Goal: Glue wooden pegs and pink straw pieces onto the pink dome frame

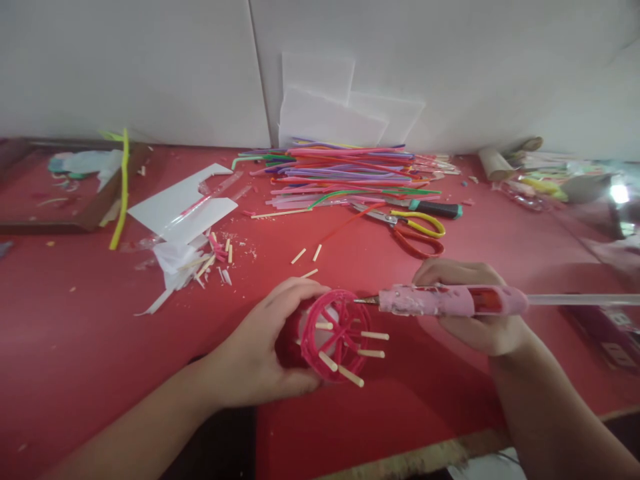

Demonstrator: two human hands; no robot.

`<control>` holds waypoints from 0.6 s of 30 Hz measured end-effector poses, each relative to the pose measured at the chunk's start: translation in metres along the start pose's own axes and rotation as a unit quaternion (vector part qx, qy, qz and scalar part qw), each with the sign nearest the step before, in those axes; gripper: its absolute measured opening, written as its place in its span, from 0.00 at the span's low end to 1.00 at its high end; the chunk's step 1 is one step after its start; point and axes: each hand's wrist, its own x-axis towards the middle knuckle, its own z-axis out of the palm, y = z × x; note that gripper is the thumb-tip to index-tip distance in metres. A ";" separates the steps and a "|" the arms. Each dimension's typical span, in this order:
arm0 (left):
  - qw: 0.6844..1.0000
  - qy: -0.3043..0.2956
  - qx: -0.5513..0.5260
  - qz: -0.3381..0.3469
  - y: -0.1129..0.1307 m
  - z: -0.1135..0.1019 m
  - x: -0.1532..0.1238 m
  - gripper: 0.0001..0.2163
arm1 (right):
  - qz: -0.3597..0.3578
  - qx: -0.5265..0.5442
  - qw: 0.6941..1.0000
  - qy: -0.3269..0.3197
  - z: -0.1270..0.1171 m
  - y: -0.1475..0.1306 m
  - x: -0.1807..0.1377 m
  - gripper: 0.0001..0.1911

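Note:
My left hand [270,343] is wrapped around a round craft piece [316,360] made of red-pink fuzzy stems, with spokes that cross at its centre. Several short wooden sticks [371,353] poke out of its face, towards the right. In my right hand [475,313] is a pink hot glue gun [430,300], held level with a clear glue stick in its back end. The nozzle tip points left and lies at the upper right rim of the craft piece; whether it touches I cannot tell.
Behind the hands lie scissors [417,230] with yellow and red handles, a black-handled tool [435,209] and a pile of coloured pipe cleaners [345,173]. Cut white paper [175,207] and scraps are at left, near a brown tray [83,223]. A dark red power strip [595,333] sits at right.

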 end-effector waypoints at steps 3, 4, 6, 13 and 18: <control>1.000 0.006 -0.001 -0.004 -0.001 0.000 0.000 0.34 | 0.001 0.001 1.000 -0.015 -0.002 0.000 0.000 0.04; 1.000 0.006 -0.001 -0.005 -0.001 0.000 0.000 0.34 | 0.001 0.000 1.000 -0.017 -0.002 0.000 0.000 0.05; 1.000 0.005 0.003 -0.005 -0.001 0.001 0.000 0.34 | 0.004 -0.003 1.000 -0.022 -0.004 0.000 0.001 0.05; 1.000 0.010 0.017 -0.015 0.000 0.001 0.000 0.35 | -0.001 0.008 0.999 -0.042 -0.008 0.003 0.002 0.04; 1.000 0.007 0.015 -0.014 -0.002 0.002 -0.001 0.35 | 0.005 0.009 0.999 -0.043 -0.007 0.005 0.001 0.03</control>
